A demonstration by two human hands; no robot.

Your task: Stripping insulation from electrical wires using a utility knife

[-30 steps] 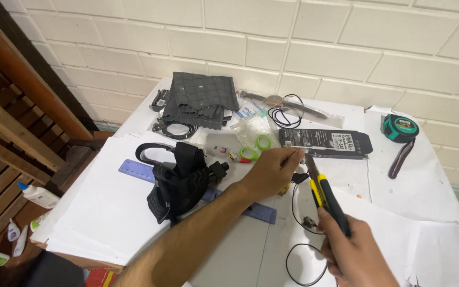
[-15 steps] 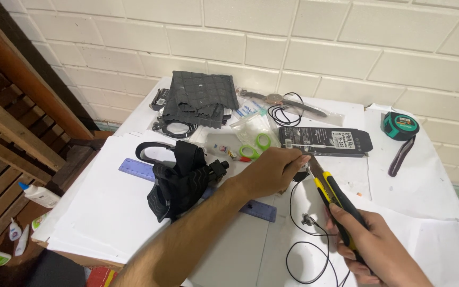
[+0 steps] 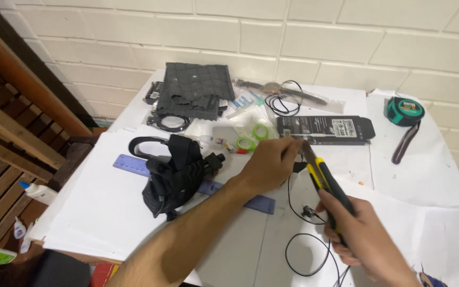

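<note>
Cutting knife at a thin black cable over the white table

I see my left hand [image 3: 269,165] pinching the black cable [image 3: 293,199] near its top, while my right hand [image 3: 359,236] is clenched around the yellow-black utility knife [image 3: 322,178], its blade tip just beside the left fingers; the cable hangs down and loops on the table [image 3: 96,212].

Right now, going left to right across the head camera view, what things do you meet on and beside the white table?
White glue bottle on the floor → black fabric pouch with strap → left hand pinching a thin black wire → right hand gripping a yellow-and-black utility knife → green-and-black tape measure.
</note>
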